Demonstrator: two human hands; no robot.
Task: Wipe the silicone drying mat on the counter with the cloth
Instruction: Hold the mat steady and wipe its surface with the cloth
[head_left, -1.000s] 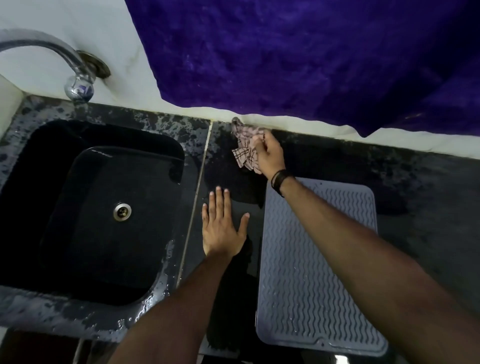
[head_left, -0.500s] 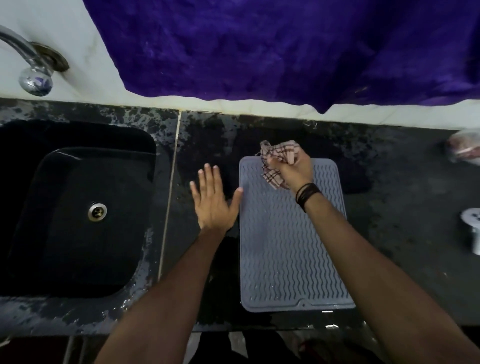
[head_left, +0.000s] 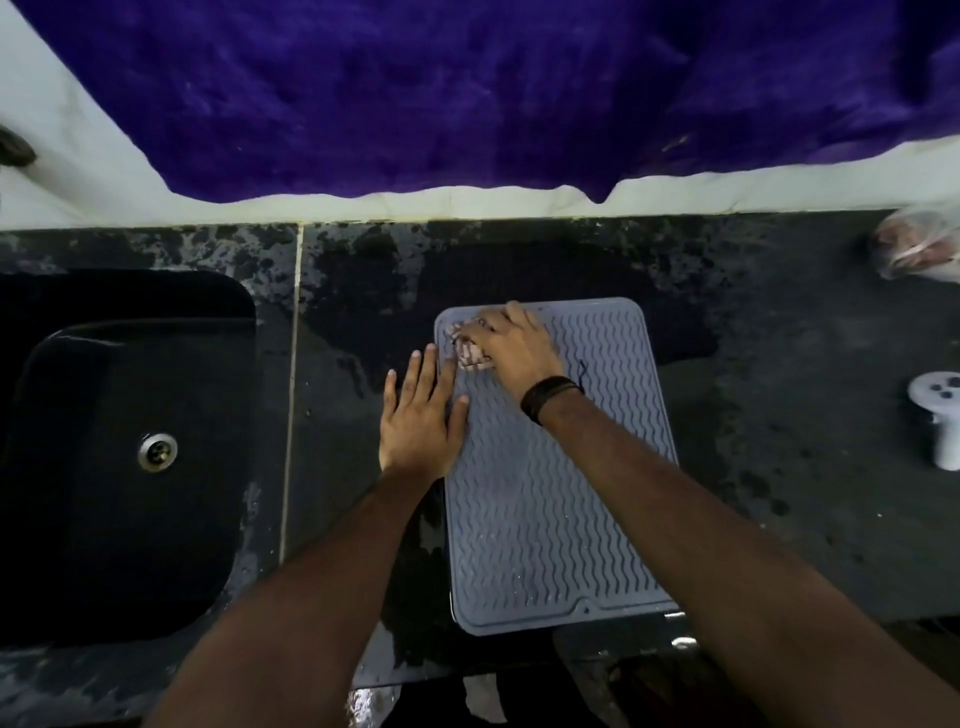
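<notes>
A grey ribbed silicone drying mat (head_left: 550, 519) lies on the dark wet counter (head_left: 779, 493), right of the sink. My right hand (head_left: 519, 348), with a dark band at the wrist, holds a bunched checked cloth (head_left: 467, 351) against the mat's far left corner. Most of the cloth is hidden under that hand. My left hand (head_left: 421, 421) lies flat with straight fingers at the mat's left edge, its thumb and fingertips on the mat.
A black sink (head_left: 119, 457) with a metal drain fills the left. A purple fabric (head_left: 467, 93) hangs over the white back wall. At the right edge stand a white plastic piece (head_left: 940, 415) and a clear bag (head_left: 919, 247).
My right hand brought the cloth from the counter's back onto the mat, then left to its far left corner. My left hand moved right onto the mat's edge.
</notes>
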